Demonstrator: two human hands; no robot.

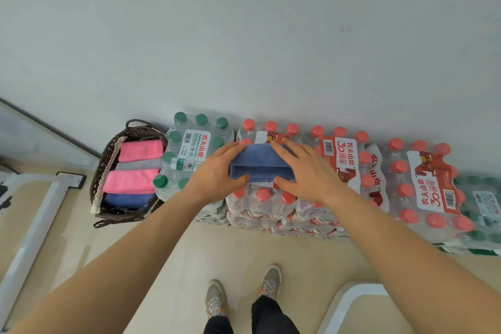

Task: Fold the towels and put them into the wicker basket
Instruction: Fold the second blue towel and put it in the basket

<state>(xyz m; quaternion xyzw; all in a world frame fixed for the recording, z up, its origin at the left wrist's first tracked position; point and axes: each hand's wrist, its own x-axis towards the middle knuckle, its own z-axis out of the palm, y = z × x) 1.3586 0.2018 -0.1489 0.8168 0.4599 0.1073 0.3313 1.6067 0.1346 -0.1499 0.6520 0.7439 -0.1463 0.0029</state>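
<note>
Five towels: four in the one wicker basket, centre left (upper pink towel, grey towel, lower pink towel, blue towel), and a fifth towel mid-frame. Topmost bottle packs: three red-capped packs, two green-capped packs.

Red-cap btl packs along wall; green-cap pack adj; white frame on floor

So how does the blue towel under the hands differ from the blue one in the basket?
The blue towel under the hands lies on a red-capped bottle pack; the blue towel in the basket sits in the wicker basket. The first is held by the left hand and right hand; the second is untouched. The first lies alone; the second adjoins a pink towel. Both are folded.
</note>
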